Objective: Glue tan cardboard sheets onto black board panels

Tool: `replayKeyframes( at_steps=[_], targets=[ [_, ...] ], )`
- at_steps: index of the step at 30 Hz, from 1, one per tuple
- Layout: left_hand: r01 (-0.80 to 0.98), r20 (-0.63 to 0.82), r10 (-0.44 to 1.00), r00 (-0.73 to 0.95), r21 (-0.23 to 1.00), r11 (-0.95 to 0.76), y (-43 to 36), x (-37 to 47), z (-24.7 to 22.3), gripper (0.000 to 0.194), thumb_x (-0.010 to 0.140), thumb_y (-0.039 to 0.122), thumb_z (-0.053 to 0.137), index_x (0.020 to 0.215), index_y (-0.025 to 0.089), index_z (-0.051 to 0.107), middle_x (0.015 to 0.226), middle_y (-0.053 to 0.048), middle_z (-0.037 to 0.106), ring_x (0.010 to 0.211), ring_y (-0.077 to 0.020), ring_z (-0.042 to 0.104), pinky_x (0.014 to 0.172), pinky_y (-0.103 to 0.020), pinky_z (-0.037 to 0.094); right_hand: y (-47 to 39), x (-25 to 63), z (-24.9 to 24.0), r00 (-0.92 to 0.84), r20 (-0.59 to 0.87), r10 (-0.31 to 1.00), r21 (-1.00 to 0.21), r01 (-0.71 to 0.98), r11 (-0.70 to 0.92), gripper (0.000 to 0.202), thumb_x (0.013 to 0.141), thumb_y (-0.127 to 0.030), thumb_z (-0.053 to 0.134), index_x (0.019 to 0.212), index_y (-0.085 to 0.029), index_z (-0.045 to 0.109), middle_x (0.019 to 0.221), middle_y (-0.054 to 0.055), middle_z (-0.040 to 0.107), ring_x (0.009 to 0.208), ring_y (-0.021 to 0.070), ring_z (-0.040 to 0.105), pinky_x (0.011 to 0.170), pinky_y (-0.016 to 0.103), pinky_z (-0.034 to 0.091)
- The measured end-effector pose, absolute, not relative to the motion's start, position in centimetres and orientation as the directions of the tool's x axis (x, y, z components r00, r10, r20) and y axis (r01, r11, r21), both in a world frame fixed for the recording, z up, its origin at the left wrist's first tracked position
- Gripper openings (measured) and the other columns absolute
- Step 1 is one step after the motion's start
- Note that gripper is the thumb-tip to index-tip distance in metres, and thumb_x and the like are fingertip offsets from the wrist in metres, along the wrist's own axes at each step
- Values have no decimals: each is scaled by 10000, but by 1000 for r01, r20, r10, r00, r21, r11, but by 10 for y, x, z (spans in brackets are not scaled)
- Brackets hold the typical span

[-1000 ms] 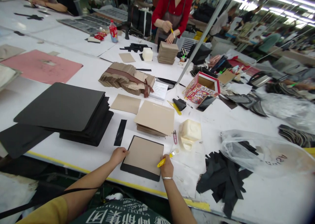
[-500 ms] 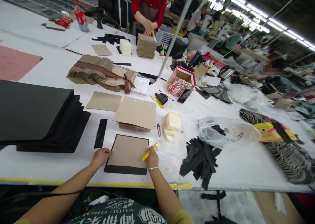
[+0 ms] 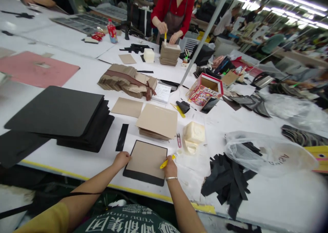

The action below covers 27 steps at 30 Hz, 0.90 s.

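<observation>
In front of me lies a beige cardboard panel (image 3: 147,158) on a slightly larger black sheet (image 3: 143,179), whose wide strip shows along the near side. My left hand (image 3: 122,160) is closed at the left edge, its fingertips pinching the border of the sheet. At the right edge is my right hand (image 3: 170,168), wrapped round a yellow-handled brush (image 3: 167,161) while its fingers touch the panel's side. The brush's pale bristles point away to the right, toward a cream-coloured glue tub (image 3: 194,134). Small red-handled thread snips (image 3: 178,140) lie beside the tub.
Beyond the panel stands a cardboard stack (image 3: 158,121); left is a tall pile of black sheets (image 3: 58,110). Black strips (image 3: 228,181) and a plastic bag (image 3: 266,151) lie right. A metal pole (image 3: 202,38) rises mid-table. Across, a co-worker in red brushes a stack (image 3: 170,55).
My view has swung left, so things on the table appear farther right. Both my hands stay at the panel's edges. The co-worker's brush hand has risen, with the brush now upright on the stack.
</observation>
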<state>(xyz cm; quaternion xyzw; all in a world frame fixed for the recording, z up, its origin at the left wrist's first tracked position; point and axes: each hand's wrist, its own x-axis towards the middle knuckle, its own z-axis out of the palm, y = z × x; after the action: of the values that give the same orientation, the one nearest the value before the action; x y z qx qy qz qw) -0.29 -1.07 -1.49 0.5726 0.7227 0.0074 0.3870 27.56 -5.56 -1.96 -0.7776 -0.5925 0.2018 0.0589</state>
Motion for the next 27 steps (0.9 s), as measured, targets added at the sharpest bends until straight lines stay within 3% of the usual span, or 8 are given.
replayKeyframes(
  at_steps=[8, 15, 18, 21, 24, 27],
  targets=[
    [839, -556, 830, -53, 426, 339, -8, -3, -11, 173, 695, 306, 555, 605, 167, 605, 676, -35, 648, 665, -153, 575, 574, -219, 358, -50, 273, -7, 198, -313, 929, -290, 911, -292, 170, 754, -124, 407, 905, -187, 455, 663, 2, 571, 560, 119, 515, 498, 205, 275],
    [915, -532, 847, 0, 341, 214, -7, -2, -6, 196, 730, 314, 514, 666, 166, 627, 710, -58, 656, 686, -170, 597, 585, -231, 388, -47, 272, -5, 195, -355, 914, -238, 927, -290, 209, 744, -79, 444, 929, -176, 437, 682, 14, 572, 586, 125, 535, 502, 212, 274],
    [955, -504, 861, 62, 280, 95, -5, -3, -2, 214, 748, 323, 502, 691, 156, 622, 736, -89, 645, 707, -200, 600, 605, -261, 408, -46, 272, -4, 231, -358, 905, -182, 933, -310, 169, 789, -134, 452, 952, -172, 431, 692, 24, 555, 581, 139, 535, 500, 226, 278],
    [959, -419, 883, 214, 263, -107, -5, -1, 5, 211, 795, 248, 450, 888, 135, 602, 946, -139, 612, 891, -235, 571, 728, -321, 424, -48, 271, -6, 225, -252, 941, -153, 951, -268, 179, 802, -152, 461, 981, -162, 444, 756, 53, 542, 657, 159, 541, 554, 245, 337],
    [872, -322, 822, 470, 311, -378, -10, 5, 11, 283, 817, 134, 403, 1063, 177, 536, 1174, -119, 518, 1114, -211, 449, 893, -343, 370, -53, 267, -16, 38, -86, 996, -143, 989, -50, 264, 776, -68, 429, 1025, -140, 477, 817, 94, 543, 785, 200, 522, 675, 300, 395],
    [756, -272, 713, 646, 350, -553, -15, 5, 9, 334, 818, 104, 399, 1117, 195, 517, 1258, -83, 472, 1185, -191, 382, 959, -326, 326, -61, 263, -29, -134, 25, 991, -144, 980, 137, 333, 777, -49, 387, 1088, -119, 484, 873, 128, 556, 860, 233, 490, 739, 349, 418]
  ],
)
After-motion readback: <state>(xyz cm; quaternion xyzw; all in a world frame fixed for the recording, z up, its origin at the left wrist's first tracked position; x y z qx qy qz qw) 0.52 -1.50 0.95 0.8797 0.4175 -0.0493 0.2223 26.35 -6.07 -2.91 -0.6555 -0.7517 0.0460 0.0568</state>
